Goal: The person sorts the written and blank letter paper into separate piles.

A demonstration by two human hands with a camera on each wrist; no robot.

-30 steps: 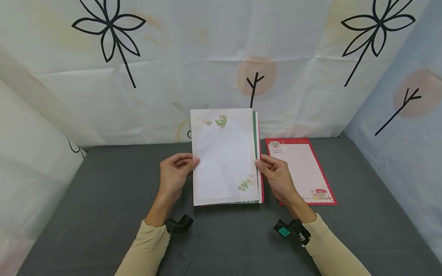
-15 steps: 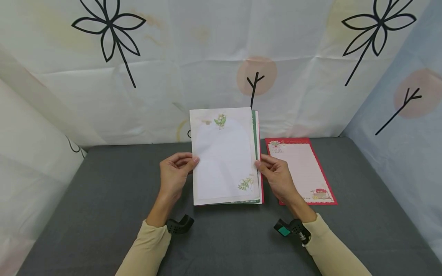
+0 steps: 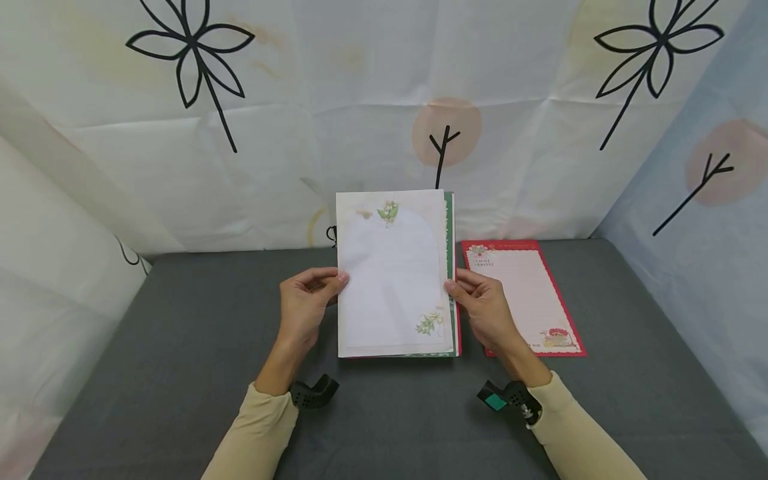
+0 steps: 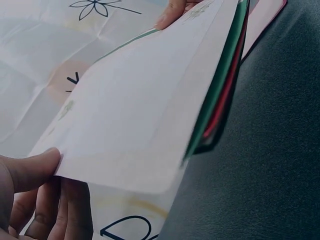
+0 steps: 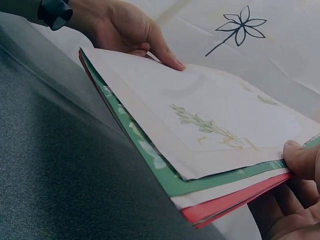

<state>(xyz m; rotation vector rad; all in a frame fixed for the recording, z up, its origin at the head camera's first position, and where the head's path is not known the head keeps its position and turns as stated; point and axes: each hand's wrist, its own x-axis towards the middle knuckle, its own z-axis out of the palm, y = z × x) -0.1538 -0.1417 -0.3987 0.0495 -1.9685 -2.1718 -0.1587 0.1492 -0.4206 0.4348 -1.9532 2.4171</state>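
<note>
A stack of paper sheets (image 3: 390, 280) is held up over the table between both hands. Its top sheet is white with pale green plant drawings. Green, white and red edges of lower sheets stick out on the right, and the right wrist view shows these layers (image 5: 200, 192) fanned slightly. My left hand (image 3: 304, 303) pinches the left edge, thumb on top and fingers behind. On the right edge, my right hand (image 3: 480, 303) pinches the stack the same way. A red-bordered sheet of lined paper (image 3: 522, 293) lies on the table, partly behind the right forearm.
The dark grey table (image 3: 210, 347) extends on all sides beneath the hands. A white patterned cloth (image 3: 288, 120) hangs behind it, and a bluish cloth (image 3: 708, 267) stands at the right. A dark cord (image 3: 129, 255) shows at the back left.
The stack has shifted slightly to the right, and more of the green sheet's edge shows beside the top sheet. Both hands keep their grip and have moved only a little.
</note>
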